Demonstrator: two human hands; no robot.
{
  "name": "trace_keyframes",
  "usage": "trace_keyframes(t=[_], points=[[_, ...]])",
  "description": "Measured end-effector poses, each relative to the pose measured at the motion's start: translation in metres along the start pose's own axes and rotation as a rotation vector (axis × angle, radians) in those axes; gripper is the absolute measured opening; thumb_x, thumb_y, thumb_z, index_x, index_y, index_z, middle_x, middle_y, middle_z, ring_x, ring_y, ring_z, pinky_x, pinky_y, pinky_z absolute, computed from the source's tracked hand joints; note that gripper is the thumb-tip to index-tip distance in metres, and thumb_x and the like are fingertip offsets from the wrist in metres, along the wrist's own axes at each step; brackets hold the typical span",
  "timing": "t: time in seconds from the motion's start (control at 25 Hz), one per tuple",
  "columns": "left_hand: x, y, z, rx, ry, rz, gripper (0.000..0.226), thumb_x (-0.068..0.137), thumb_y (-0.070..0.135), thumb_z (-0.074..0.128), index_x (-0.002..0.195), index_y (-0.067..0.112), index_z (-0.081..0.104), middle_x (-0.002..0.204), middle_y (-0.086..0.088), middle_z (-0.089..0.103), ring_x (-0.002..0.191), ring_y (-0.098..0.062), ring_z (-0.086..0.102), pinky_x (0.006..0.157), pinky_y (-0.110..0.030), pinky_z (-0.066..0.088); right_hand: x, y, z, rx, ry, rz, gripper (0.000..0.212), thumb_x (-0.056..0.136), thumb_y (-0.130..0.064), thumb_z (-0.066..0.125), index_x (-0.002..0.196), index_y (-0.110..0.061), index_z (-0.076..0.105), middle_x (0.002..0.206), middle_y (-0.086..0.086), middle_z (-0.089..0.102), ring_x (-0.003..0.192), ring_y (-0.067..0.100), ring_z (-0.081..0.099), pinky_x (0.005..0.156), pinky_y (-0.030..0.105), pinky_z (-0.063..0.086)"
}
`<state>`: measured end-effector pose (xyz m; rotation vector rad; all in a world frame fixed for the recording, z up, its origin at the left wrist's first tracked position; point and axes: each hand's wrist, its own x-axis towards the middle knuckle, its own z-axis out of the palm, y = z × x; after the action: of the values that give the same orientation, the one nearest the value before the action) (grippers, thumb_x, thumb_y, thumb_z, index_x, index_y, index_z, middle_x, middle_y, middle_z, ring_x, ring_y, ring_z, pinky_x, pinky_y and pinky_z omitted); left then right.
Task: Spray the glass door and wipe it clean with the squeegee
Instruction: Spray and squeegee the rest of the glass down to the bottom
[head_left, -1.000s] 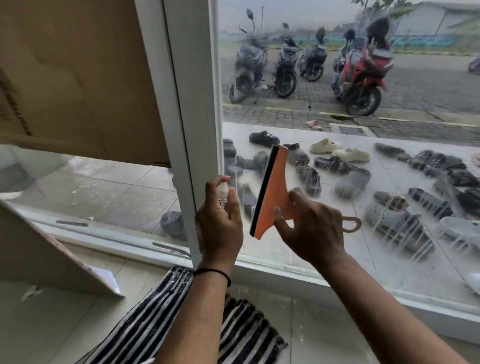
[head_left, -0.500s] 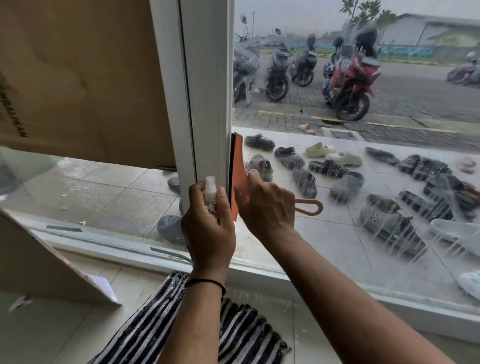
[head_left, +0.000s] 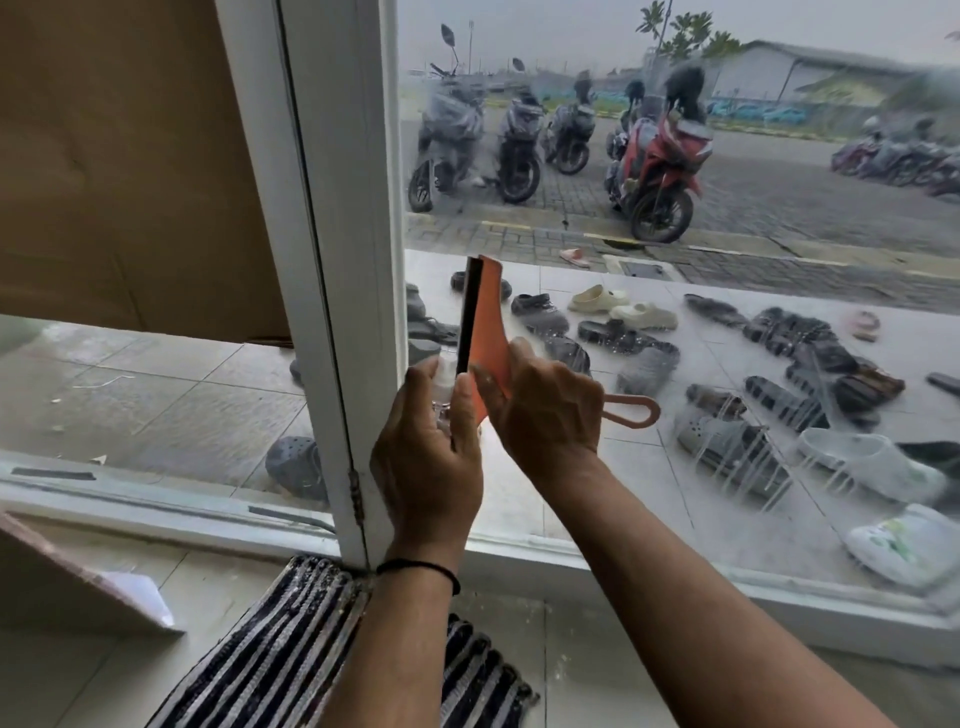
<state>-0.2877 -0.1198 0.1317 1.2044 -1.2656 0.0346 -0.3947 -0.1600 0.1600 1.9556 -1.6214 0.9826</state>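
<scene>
Squeegee: upright, black blade at the left edge of the glass door, beside the white frame.
Risk: blade may lift off or skip, leaving streaks on the wet pane right.
Right hand: fingers curled round the squeegee handle.
Left hand: grips a small spray bottle, touching the blade's near end.

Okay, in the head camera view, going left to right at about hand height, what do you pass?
White door frame → left hand holding the small spray bottle → right hand gripping the orange squeegee → the squeegee's handle loop → wet glass door with shoes behind it.
</scene>
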Motion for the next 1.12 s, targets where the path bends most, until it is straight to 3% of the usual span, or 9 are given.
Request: trace_keyframes(t=[0.24, 0.36, 0.52, 0.76, 0.96, 1.12], points=[[-0.015, 0.035, 0.031, 0.014, -0.065, 0.050, 0.023, 0.103, 0.035, 0.055, 0.119, 0.018, 0.059, 0.084, -0.005, 0.070, 0.070, -0.022, 0.064, 0.059, -0.018, 0.024, -0.011, 0.053, -0.030, -0.045, 0.149, 0.055, 0.039, 0.095, -0.056, 0.056, 0.088, -0.018, 0.063, 0.072, 0.000, 0.073, 0.046, 0.018, 0.063, 0.049, 0.018, 0.038], [-0.026, 0.055, 0.046, -0.025, -0.111, 0.087, 0.021, 0.103, 0.036, 0.054, 0.118, 0.021, 0.056, 0.086, -0.003, 0.070, 0.070, -0.020, 0.064, 0.059, -0.018, 0.027, -0.016, 0.090, -0.052, -0.131, 0.198, 0.174, 0.042, 0.095, -0.060, 0.051, 0.083, -0.020, 0.058, 0.064, -0.002, 0.069, 0.048, 0.022, 0.063, 0.052, 0.020, 0.029], [-0.042, 0.075, 0.061, -0.091, -0.145, 0.101, 0.019, 0.104, 0.035, 0.053, 0.118, 0.022, 0.053, 0.087, -0.002, 0.069, 0.069, -0.021, 0.063, 0.059, -0.018, 0.029, -0.032, 0.138, -0.073, -0.146, 0.208, 0.325, 0.046, 0.094, -0.064, 0.048, 0.081, -0.020, 0.053, 0.065, 0.001, 0.067, 0.058, 0.029, 0.066, 0.055, 0.026, 0.037], [-0.059, 0.096, 0.072, -0.163, -0.201, 0.136, 0.018, 0.104, 0.031, 0.054, 0.115, 0.017, 0.055, 0.088, -0.001, 0.071, 0.069, -0.016, 0.061, 0.061, -0.014, 0.028, -0.059, 0.177, -0.076, -0.019, 0.293, 0.516, 0.043, 0.094, -0.062, 0.052, 0.075, -0.024, 0.044, 0.073, 0.004, 0.068, 0.067, 0.031, 0.064, 0.062, 0.027, 0.031], [-0.073, 0.102, 0.073, -0.195, -0.272, 0.176, 0.020, 0.105, 0.034, 0.049, 0.118, 0.020, 0.053, 0.090, -0.002, 0.071, 0.066, -0.016, 0.063, 0.060, -0.016, 0.033, -0.081, 0.191, -0.058, 0.083, 0.309, 0.683, 0.047, 0.093, -0.060, 0.054, 0.081, -0.015, 0.057, 0.080, 0.010, 0.072, 0.077, 0.036, 0.068, 0.065, 0.032, 0.044], [-0.087, 0.110, 0.070, -0.168, -0.335, 0.203, 0.026, 0.104, 0.036, 0.049, 0.119, 0.017, 0.058, 0.095, 0.001, 0.072, 0.067, -0.015, 0.065, 0.058, -0.018, 0.038, -0.105, 0.193, -0.049, 0.132, 0.377, 0.786, 0.049, 0.093, -0.058, 0.054, 0.089, -0.010, 0.065, 0.085, 0.010, 0.074, 0.078, 0.032, 0.070, 0.065, 0.021, 0.034]])
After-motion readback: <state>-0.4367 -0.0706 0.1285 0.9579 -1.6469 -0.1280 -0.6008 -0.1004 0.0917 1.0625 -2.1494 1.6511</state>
